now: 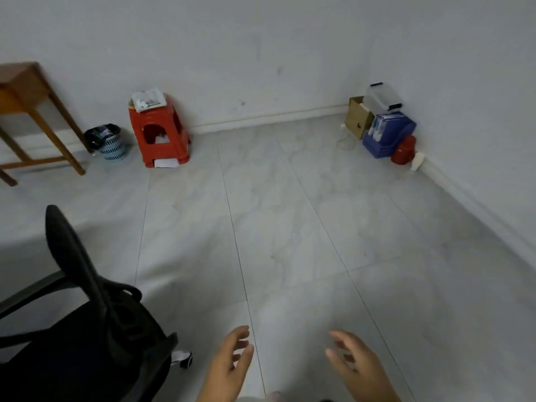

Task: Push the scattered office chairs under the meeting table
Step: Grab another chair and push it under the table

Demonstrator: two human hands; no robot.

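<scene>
my left hand (229, 364) & right hand (358, 365) both spread, holding nothing | black office chair (87, 329) low-left, just beside left hand, not touched | prob rolls easy on casters, may swivel; grab backrest top | smooth tile floor (290, 227), wooden counter (26, 91) far left by wall

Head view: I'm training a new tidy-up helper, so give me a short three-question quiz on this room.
1. True or false: the left hand is gripping the black office chair.
2. What stands between the bin and the far corner: A) red plastic stool B) a ladder C) a fan?
3. Fill in: the wooden table stands at the picture's ____ edge.

Key: 1 false, both it and the right hand are open and empty; 2 A; 3 left.
</scene>
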